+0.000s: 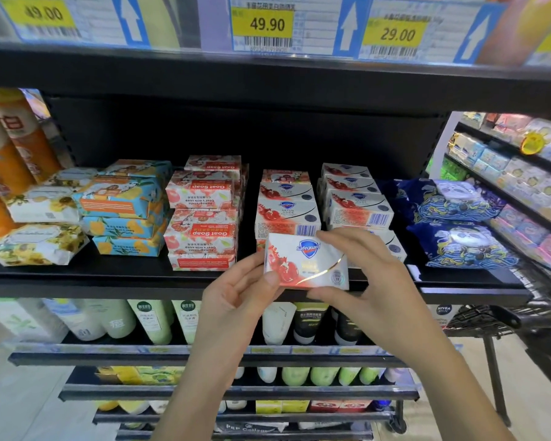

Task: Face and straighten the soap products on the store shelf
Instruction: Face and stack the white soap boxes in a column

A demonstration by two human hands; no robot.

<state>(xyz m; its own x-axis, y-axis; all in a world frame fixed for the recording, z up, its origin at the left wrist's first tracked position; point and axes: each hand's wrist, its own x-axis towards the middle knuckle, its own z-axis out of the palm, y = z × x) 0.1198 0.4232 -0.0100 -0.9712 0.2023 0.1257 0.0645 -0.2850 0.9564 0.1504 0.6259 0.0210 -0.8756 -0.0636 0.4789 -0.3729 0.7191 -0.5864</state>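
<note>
Currently the step in hand appears to be facing one Safeguard soap box (306, 264), held clear of the shelf edge (109, 286) just in front of the Safeguard stacks (288, 214). The left hand (236, 300) pinches its left end, thumb on the front; the right hand (363, 272) pinches its right side, fingers curled over the top. The next move likely calls for seating it square, logo forward, on the left stack directly beyond the hands.

Single head-worn wide-angle view, close against front edge of soap shelf (109, 286), facing forward and slightly down; price strip (261, 27) topmost, floor (29, 409) lowest.
</note>
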